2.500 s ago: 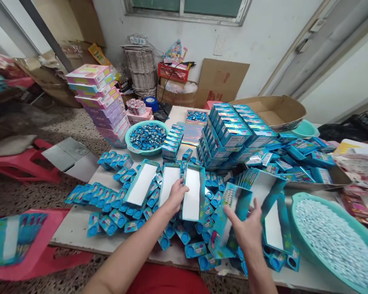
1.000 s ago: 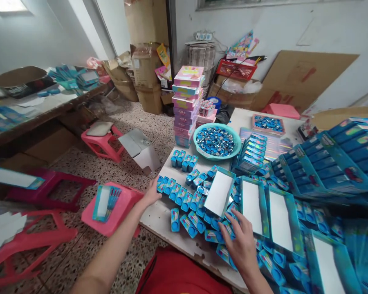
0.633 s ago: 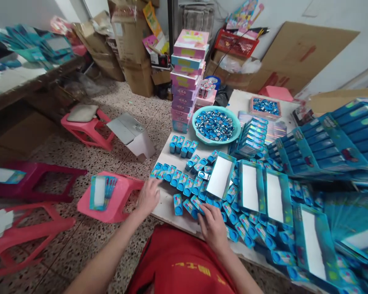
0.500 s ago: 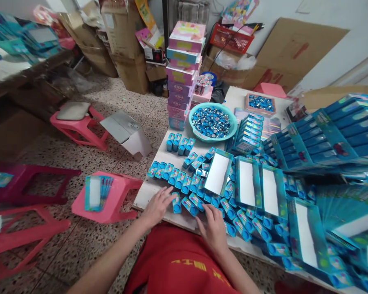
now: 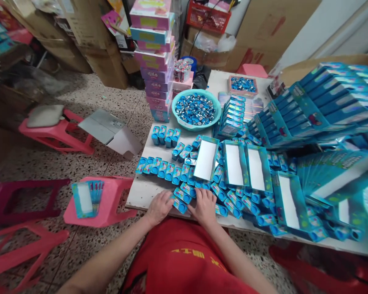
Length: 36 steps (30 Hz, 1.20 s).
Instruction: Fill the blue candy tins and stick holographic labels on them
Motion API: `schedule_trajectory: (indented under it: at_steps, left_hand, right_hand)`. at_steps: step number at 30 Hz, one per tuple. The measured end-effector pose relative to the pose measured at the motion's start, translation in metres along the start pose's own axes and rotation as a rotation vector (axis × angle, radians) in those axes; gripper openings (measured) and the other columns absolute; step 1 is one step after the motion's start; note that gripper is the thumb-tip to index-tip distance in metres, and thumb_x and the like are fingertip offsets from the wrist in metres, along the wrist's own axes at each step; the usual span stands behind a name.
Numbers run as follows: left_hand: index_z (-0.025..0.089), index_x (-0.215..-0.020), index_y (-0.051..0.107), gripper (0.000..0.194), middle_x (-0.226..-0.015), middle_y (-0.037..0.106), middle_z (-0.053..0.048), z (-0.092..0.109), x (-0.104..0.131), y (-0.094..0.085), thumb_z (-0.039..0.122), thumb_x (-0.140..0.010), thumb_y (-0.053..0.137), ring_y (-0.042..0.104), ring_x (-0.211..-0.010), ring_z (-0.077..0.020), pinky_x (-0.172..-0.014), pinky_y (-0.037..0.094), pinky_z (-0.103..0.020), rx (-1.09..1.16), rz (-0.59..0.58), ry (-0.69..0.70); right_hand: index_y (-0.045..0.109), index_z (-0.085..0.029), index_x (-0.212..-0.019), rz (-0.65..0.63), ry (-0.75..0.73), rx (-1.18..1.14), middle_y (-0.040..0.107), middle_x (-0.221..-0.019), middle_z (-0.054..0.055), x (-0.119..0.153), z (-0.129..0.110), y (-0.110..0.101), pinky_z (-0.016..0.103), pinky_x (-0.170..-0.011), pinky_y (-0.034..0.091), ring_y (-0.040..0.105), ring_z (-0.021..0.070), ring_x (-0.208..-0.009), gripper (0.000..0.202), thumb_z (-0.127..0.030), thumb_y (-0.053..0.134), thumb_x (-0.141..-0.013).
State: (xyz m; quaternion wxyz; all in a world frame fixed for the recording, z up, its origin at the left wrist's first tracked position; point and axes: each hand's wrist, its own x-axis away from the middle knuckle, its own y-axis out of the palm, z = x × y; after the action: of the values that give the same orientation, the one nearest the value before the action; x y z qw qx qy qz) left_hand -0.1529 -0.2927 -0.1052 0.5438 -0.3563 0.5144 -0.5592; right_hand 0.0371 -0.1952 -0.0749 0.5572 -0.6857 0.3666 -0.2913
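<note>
A red garment [image 5: 184, 265] with yellow lettering shows nearest, below the two bare forearms. At the near edge of the table [image 5: 145, 192], the hands flank three small blue boxes [image 5: 180, 205] that lie slantwise, side by side. The left hand [image 5: 158, 208] is palm down, fingers loosely together at the left end of the nearest box; whether it grips cannot be told. The right hand [image 5: 205, 207] is palm down too, thumb and fingers held wide apart, the thumb just beside the near box and the fingers by the right ends.

More of these boxes spread loosely to the right. On the left near side, a pink stool [image 5: 118, 200] bears blue cartons.

Past the hands, a row [image 5: 162, 169] of small boxes runs from the left edge of the table. Right of it stand four blue trays [image 5: 206, 159] with white floors, resting among or on small boxes. Farther right lie fanned flat cartons [image 5: 334, 175].

Beyond, a pale green bowl [image 5: 188, 125] holds blue and silver caps, with a pile of filled trays [image 5: 303, 110] to its right. A tall stack of pink and purple packs [image 5: 156, 69] rises at the far left of the bowl. Farthest are a red crate [image 5: 207, 18] and a cardboard sheet [image 5: 272, 34].
</note>
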Motion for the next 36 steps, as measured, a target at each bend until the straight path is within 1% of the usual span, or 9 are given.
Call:
schedule_trajectory:
  at_steps: [4,7,10,16,20,24,28,33,36]
  left_hand:
    - [0.021,-0.133,0.039,0.068,-0.147,0.018,-0.016,0.006,-0.019,-0.010,0.015,-0.070,0.063,0.014,-0.136,-0.0368,-0.103,0.030,-0.051,0.051,-0.105,0.097]
    - [0.022,-0.142,0.023,0.082,-0.152,0.002,-0.016,0.009,-0.027,-0.007,0.008,-0.070,0.059,0.004,-0.138,-0.0360,-0.106,0.026,-0.051,0.041,-0.183,0.138]
    - [0.024,-0.143,0.020,0.079,-0.152,0.005,-0.015,0.011,-0.028,-0.002,0.005,-0.074,0.053,0.002,-0.139,-0.0331,-0.108,0.021,-0.052,-0.028,-0.194,0.131]
    - [0.022,-0.144,0.013,0.086,-0.151,0.008,-0.018,0.008,-0.049,-0.018,0.029,-0.074,0.063,0.000,-0.139,-0.0335,-0.107,0.009,-0.060,-0.056,-0.361,0.279]
    - [0.022,-0.141,0.022,0.081,-0.148,0.017,-0.021,0.009,-0.061,-0.025,0.030,-0.073,0.064,0.006,-0.139,-0.0341,-0.104,0.002,-0.064,-0.089,-0.403,0.378]
    - [0.022,-0.138,0.028,0.071,-0.144,0.027,-0.023,0.013,-0.047,-0.027,0.032,-0.075,0.060,0.016,-0.136,-0.0368,-0.103,0.000,-0.067,-0.104,-0.407,0.388]
    - [0.025,-0.140,0.024,0.073,-0.145,0.026,-0.021,0.017,-0.029,-0.026,0.028,-0.076,0.058,0.019,-0.135,-0.0356,-0.103,0.003,-0.066,-0.128,-0.429,0.293]
    - [0.026,-0.144,0.015,0.085,-0.147,0.023,-0.019,0.019,-0.027,-0.024,0.024,-0.073,0.061,0.018,-0.136,-0.0335,-0.106,0.013,-0.057,-0.143,-0.435,0.122]
    - [0.025,-0.145,0.010,0.088,-0.149,0.015,-0.019,0.015,-0.028,-0.025,0.029,-0.073,0.061,0.012,-0.138,-0.0329,-0.106,0.015,-0.054,-0.129,-0.429,0.129]
  right_hand:
    - [0.052,-0.014,-0.116,-0.019,-0.023,-0.003,0.057,-0.111,0.014,-0.002,0.004,-0.002,0.041,-0.084,0.030,0.044,0.0291,-0.100,0.053,-0.040,0.063,-0.071]
    - [0.051,-0.014,-0.116,-0.037,-0.051,-0.005,0.057,-0.111,0.014,-0.003,0.006,-0.002,0.039,-0.082,0.030,0.044,0.0285,-0.099,0.053,-0.041,0.061,-0.072]
    - [0.051,-0.015,-0.115,-0.061,-0.108,-0.010,0.057,-0.112,0.014,-0.003,0.007,-0.003,0.038,-0.081,0.030,0.044,0.0284,-0.100,0.051,-0.041,0.061,-0.072]
    - [0.050,-0.015,-0.111,-0.073,-0.146,-0.087,0.061,-0.105,0.012,-0.006,0.011,-0.002,0.037,-0.079,0.029,0.045,0.0276,-0.098,0.048,-0.040,0.060,-0.071]
    - [0.053,-0.014,-0.105,-0.092,-0.173,-0.133,0.063,-0.097,0.011,-0.008,0.014,0.000,0.037,-0.078,0.030,0.046,0.0273,-0.096,0.044,-0.036,0.061,-0.068]
    - [0.054,-0.013,-0.104,-0.143,-0.240,-0.171,0.063,-0.096,0.012,-0.003,0.012,0.001,0.037,-0.079,0.032,0.047,0.0273,-0.096,0.044,-0.034,0.061,-0.066]
    - [0.054,-0.011,-0.111,-0.189,-0.265,-0.228,0.063,-0.106,0.014,0.003,0.002,0.002,0.041,-0.086,0.035,0.047,0.0292,-0.104,0.048,-0.029,0.059,-0.067]
    - [0.032,-0.011,-0.137,-0.084,-0.239,-0.415,0.044,-0.137,0.014,0.014,-0.006,0.000,0.047,-0.102,0.031,0.031,0.0287,-0.130,0.062,-0.014,0.047,-0.076]
    - [0.011,-0.017,-0.144,-0.075,-0.207,-0.649,0.036,-0.143,0.012,0.029,-0.005,-0.001,0.043,-0.106,0.033,0.029,0.0224,-0.134,0.067,-0.019,0.042,-0.085]
